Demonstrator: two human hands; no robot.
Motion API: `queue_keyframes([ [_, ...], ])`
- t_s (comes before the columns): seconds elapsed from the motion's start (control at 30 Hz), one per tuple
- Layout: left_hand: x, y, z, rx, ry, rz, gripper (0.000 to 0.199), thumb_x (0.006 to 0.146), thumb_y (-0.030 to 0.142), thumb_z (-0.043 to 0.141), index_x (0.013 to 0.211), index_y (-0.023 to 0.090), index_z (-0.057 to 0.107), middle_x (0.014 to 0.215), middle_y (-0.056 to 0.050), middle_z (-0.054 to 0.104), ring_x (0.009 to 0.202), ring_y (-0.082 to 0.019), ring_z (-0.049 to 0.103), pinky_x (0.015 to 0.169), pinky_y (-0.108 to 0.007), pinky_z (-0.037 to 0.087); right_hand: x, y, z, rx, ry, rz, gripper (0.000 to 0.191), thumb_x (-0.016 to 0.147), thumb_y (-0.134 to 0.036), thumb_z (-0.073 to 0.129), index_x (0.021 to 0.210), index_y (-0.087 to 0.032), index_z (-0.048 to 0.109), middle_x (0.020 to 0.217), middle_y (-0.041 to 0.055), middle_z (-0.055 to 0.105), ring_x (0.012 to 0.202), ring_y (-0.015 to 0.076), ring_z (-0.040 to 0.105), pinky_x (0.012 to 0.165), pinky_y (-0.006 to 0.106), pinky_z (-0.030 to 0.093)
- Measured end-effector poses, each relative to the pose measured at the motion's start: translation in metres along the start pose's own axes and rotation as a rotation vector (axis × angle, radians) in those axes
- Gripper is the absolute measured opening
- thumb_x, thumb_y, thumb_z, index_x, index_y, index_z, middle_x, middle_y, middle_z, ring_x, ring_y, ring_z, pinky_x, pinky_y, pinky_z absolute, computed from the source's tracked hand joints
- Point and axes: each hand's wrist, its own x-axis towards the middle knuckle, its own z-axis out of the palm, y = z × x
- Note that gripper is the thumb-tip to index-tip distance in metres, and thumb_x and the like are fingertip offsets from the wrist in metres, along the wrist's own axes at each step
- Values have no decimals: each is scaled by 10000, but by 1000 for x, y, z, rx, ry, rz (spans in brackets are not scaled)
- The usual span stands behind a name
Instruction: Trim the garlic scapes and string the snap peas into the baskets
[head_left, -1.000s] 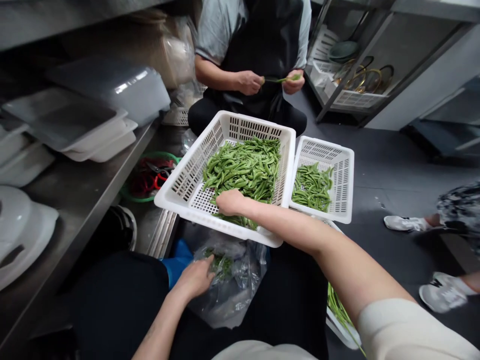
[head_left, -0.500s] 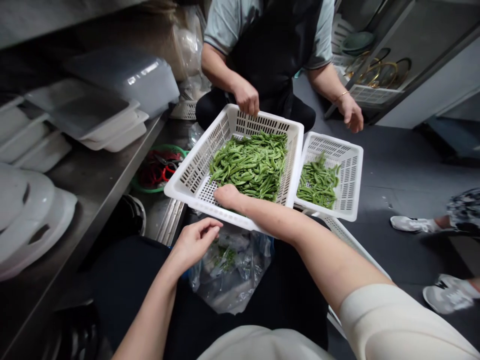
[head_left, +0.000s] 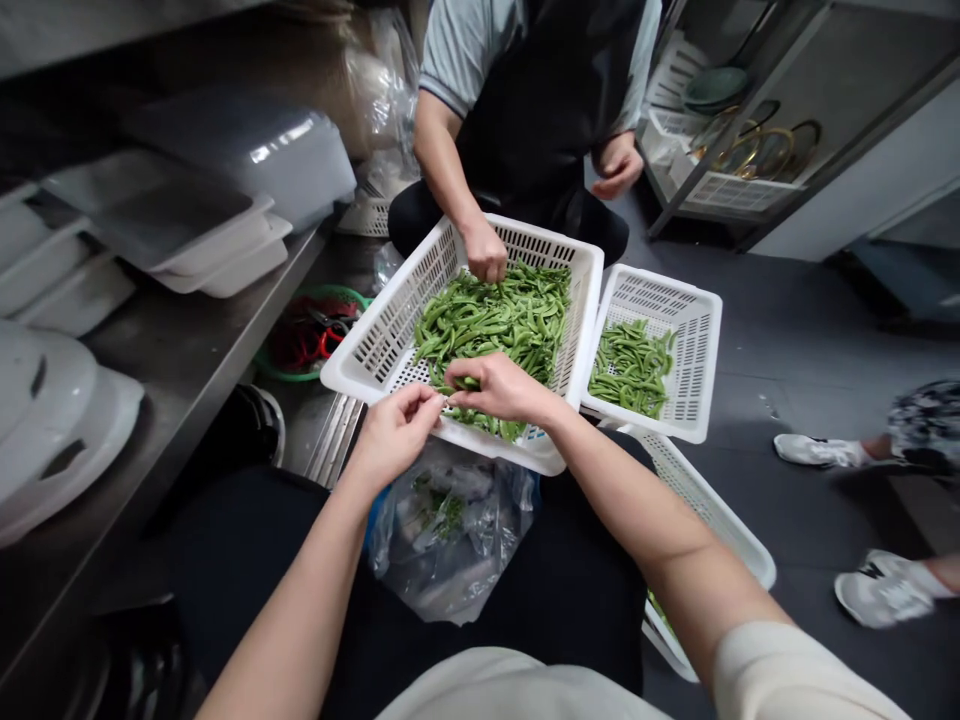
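My left hand [head_left: 399, 428] is closed in a pinch, thumb and forefinger at the end of a green pea pod. My right hand [head_left: 501, 388], bent over from the right, grips a pea pod [head_left: 468, 383] in its fingers; the fingertips of both hands meet. Below them is the near edge of a large white slotted basket [head_left: 382, 330] with a heap of pea pods [head_left: 499, 320]. A clear plastic bag [head_left: 450, 570] with green scraps [head_left: 444, 508] lies open under my hands, between my legs.
A co-worker's hand [head_left: 485, 250] reaches into the heap; their other hand [head_left: 619, 165] is raised. A smaller white basket [head_left: 701, 360] with pods adjoins on the right. At left, a green basket [head_left: 296, 375] holds red-handled scissors [head_left: 328, 340], beside a metal shelf [head_left: 225, 340] of plastic tubs.
My right hand has lifted from the heap with a pod and met my left hand. The co-worker's one hand moved from the rim into the pods; their other drew back.
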Motion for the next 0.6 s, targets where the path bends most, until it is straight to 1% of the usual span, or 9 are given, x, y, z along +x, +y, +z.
queue_keyframes([
  [0.07,6,4,5,0,-35,7,234,732,388,507,599,196,507,497,63,463,473,-101,400,475,-211,315,-11,-4,0,-20,59,-45,53,794,-187,580,784,-137,594,686,-12,542,654,96,478,616,198,299],
  [0.13,9,7,9,6,-60,-4,216,718,357,493,572,199,487,480,67,437,467,-100,383,464,-213,300,-17,-5,0,-114,89,-59,65,815,-175,547,790,-144,598,747,14,556,691,110,478,605,210,278],
  [0.27,14,8,14,3,-99,-23,162,656,285,444,524,199,476,471,56,428,470,-102,375,446,-212,274,-23,-6,-3,-298,70,-38,151,850,-163,461,777,-163,593,783,31,534,621,109,404,534,241,197],
  [0.33,17,8,18,-54,-104,-36,141,613,277,442,498,197,461,467,53,413,464,-97,353,433,-207,251,-24,-5,-2,-256,95,-57,156,834,-129,456,738,-160,575,754,26,520,608,106,397,532,243,204],
  [0.4,20,6,21,-188,-101,-90,130,577,291,452,487,197,450,452,57,384,438,-87,311,412,-203,216,-23,-3,-1,-44,162,-97,115,809,-136,502,709,-155,555,719,16,518,631,106,438,555,232,266],
  [0.47,20,3,22,-342,-93,-167,132,552,312,463,488,198,449,433,62,358,409,-77,269,393,-199,179,-22,1,-1,310,262,-71,89,789,-213,574,726,-158,544,711,4,532,620,98,472,560,221,329],
  [0.53,16,0,19,-414,-91,-217,140,541,325,480,491,197,454,419,65,352,395,-71,254,386,-193,163,-20,9,-5,688,385,62,189,751,-319,636,757,-170,521,695,-15,541,532,78,457,481,204,331],
  [0.6,8,-3,13,-373,-137,-238,152,546,326,494,483,192,458,410,60,367,393,-69,264,387,-189,169,-19,15,-10,963,499,225,297,689,-384,690,760,-184,481,650,-40,533,441,56,401,389,182,264],
])
